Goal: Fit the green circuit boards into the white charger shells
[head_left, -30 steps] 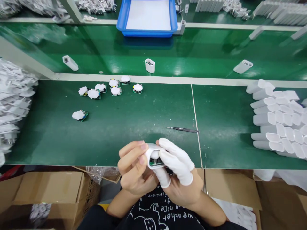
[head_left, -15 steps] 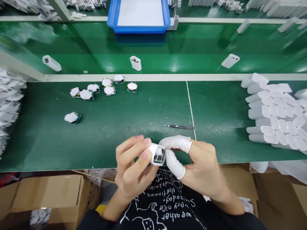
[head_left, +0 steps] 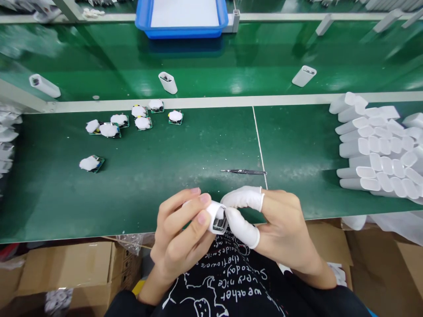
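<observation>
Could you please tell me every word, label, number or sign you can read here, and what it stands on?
"weather": on the black shirt
"very nice": on the shirt
"today": on the shirt
"the flowers": on the shirt
The shirt's other lettering, nearer the hands, is too small or partly hidden to read surely.
Dark marks on the cardboard box: too small to read.

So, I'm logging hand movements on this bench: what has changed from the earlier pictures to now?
The right hand has moved off from lying over the white casing to its right side, fingertips now at the open end. The casing has turned so its opening faces more to the right. The left hand still holds it; the tweezers and white-topped boards stayed put.
</observation>
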Motion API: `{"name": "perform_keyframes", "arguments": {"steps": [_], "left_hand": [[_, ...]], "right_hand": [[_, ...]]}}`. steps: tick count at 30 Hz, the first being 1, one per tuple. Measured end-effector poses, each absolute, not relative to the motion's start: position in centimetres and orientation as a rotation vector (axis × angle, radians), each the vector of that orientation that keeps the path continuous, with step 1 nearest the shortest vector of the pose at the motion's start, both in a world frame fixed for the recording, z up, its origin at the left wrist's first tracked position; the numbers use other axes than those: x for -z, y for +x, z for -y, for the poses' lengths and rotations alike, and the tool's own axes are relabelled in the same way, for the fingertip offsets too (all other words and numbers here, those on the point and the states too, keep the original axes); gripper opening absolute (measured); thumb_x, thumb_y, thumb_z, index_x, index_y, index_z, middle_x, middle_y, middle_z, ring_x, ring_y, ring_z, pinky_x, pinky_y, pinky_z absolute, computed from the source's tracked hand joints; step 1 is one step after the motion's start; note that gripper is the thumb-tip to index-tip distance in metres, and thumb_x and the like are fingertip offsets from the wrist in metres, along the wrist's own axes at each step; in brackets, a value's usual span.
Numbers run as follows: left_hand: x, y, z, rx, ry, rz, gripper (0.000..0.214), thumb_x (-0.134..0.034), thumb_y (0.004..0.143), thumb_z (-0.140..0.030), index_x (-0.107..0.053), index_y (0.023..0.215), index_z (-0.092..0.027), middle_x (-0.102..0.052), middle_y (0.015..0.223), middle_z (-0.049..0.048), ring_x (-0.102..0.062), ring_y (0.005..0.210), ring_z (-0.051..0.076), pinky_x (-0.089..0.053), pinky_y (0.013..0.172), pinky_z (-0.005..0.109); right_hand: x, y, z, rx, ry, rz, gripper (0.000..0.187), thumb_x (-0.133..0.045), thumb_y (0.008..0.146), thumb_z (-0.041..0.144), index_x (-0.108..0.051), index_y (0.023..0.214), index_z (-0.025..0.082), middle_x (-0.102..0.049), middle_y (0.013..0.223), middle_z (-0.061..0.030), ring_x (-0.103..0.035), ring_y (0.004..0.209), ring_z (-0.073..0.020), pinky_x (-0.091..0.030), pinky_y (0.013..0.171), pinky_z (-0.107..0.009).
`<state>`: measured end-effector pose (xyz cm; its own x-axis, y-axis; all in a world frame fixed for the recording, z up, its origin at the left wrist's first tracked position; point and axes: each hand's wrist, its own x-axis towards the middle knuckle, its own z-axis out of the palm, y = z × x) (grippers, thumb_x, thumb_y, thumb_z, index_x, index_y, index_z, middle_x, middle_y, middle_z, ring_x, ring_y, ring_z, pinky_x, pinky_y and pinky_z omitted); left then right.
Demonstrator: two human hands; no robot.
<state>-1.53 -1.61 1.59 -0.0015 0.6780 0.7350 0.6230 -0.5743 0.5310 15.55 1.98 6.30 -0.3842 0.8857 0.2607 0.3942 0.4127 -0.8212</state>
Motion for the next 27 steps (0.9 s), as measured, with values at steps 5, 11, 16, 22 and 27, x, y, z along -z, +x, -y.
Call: {"name": "perform_keyframes", "arguments": {"steps": [5,11,16,22,27], "left_hand": [[-1.1,-1.7,0.7,-1.594,2.23,-1.296,0.05,-0.074,0.073,-0.005,-0.057,0.115,-0.024,-0.069,0.105,0.0036,-0.067,0.099,0.022,-0.062,0.081,0.042],[-0.4,-1.6,0.1,-1.637,2.077,-1.302,0.065,-0.078,0.068,-0.004,-0.053,0.125,-0.022,-0.065,0.109,0.0057,-0.065,0.102,0.022,-0.058,0.085,0.041],[-1.9,-0.5,0.2,-1.634,2.128,-1.516,0.052,-0.075,0.074,-0.008,-0.057,0.12,-0.021,-0.066,0.107,0.0078,-0.063,0.097,0.021,-0.055,0.078,0.036],[-4.1,-0.7,0.3,-1.515,2.14,-1.35,0.051,-0.071,0.08,-0.013,-0.051,0.127,-0.017,-0.07,0.113,0.0084,-0.06,0.109,0.022,-0.053,0.091,0.04],[-4.2,-1.5,0.5,-1.482,2.069,-1.343,0.048,-0.072,0.079,-0.013,-0.055,0.124,-0.017,-0.069,0.115,0.0073,-0.059,0.114,0.023,-0.051,0.096,0.042]], "right_hand": [[-6.6,16.0,-3.0,-1.068,-1.075,2.019,0.011,-0.058,0.083,0.009,-0.065,0.082,0.018,-0.07,0.073,0.0027,-0.062,0.058,-0.0078,-0.052,0.057,-0.018],[-5.9,15.1,-2.9,-1.185,-1.057,1.786,0.01,-0.058,0.089,0.013,-0.066,0.092,0.018,-0.072,0.084,0.0004,-0.069,0.072,-0.0101,-0.058,0.066,-0.019],[-3.2,13.8,-1.5,-1.392,-0.878,1.331,0.032,-0.073,0.08,0.025,-0.062,0.11,0.026,-0.069,0.118,-0.0041,-0.068,0.105,-0.0184,-0.06,0.09,-0.033],[-2.3,11.7,-1.1,-1.955,-0.636,0.438,0.018,-0.076,0.077,0.033,-0.069,0.091,0.024,-0.073,0.08,0.0022,-0.069,0.068,-0.011,-0.061,0.062,-0.018],[-3.6,10.9,-0.4,-2.074,-0.699,0.028,0.016,-0.078,0.073,0.024,-0.071,0.087,0.022,-0.071,0.077,0.0034,-0.065,0.069,-0.0085,-0.056,0.06,-0.013]]}}
